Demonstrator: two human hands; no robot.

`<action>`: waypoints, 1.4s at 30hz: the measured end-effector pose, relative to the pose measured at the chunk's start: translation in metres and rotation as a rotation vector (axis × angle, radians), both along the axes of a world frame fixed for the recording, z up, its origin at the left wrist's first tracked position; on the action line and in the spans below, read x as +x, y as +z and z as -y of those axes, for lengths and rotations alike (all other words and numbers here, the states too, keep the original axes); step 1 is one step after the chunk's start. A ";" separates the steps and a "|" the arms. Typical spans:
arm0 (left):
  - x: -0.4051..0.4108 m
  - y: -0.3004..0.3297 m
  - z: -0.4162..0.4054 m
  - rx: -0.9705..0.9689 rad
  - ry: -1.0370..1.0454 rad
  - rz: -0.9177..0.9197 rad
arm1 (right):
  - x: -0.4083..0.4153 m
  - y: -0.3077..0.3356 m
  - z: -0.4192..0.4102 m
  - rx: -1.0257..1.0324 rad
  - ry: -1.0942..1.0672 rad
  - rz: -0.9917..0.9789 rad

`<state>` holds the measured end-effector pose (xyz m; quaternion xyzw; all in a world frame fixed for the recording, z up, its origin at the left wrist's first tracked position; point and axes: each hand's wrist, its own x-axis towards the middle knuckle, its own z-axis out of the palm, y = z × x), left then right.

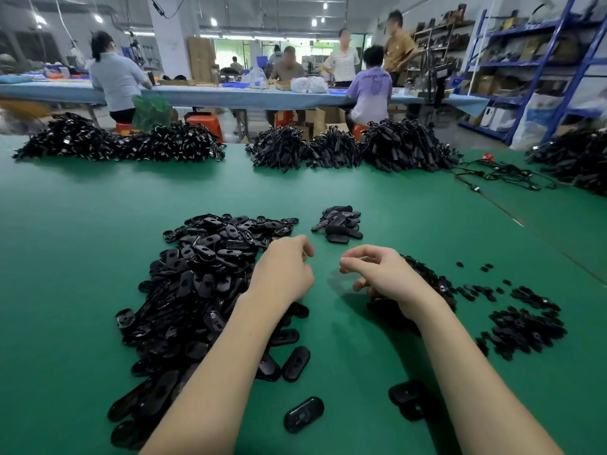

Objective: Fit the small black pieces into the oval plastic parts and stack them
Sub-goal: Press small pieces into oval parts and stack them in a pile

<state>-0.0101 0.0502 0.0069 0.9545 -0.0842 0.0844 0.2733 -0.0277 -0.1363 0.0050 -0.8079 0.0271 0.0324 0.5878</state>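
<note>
Hovering over the green table (82,224), both hands sit between the supplies. The left hand (284,269) hangs just above the near edge of the big heap of oval plastic parts (197,284), fingers curled inward; its back faces me, so I cannot tell whether it holds anything. The right hand (381,274) is loosely curled too, thumb and forefinger drawn close at the tips as if pinching, but whether a piece sits between them is too small to make out.

The layout looks chosen for reach. The oval parts are heaped on the left where the left hand can draw from them, while the small black pieces (522,330) lie on the right, one mound partly under the right hand and wrist, other clusters spread farther out. Straight ahead, just past the fingertips, a small stack of finished ovals (341,223) sits apart from both supplies, probably so that done work does not mix with raw stock. A few loose ovals (303,414) lie near the forearms.

Judging by the size of that stack against the heap, the job is barely begun. Long piles of black cables (404,149) line the far edge, and other workers (116,77) sit at a blue bench (230,95) behind.
</note>
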 end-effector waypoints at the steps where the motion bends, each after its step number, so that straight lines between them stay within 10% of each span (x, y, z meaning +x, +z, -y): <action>1: -0.003 -0.002 -0.003 0.074 0.018 -0.001 | 0.000 0.000 -0.001 -0.015 0.005 -0.001; 21: -0.015 -0.024 -0.006 0.199 0.121 0.291 | -0.007 0.011 -0.006 -0.112 0.142 -0.030; 29: -0.012 -0.016 0.013 -0.665 0.045 -0.038 | 0.001 0.010 0.021 -0.653 -0.057 0.075; 42: -0.014 -0.023 0.021 -1.248 0.021 -0.405 | -0.005 0.004 0.013 -1.009 -0.145 0.037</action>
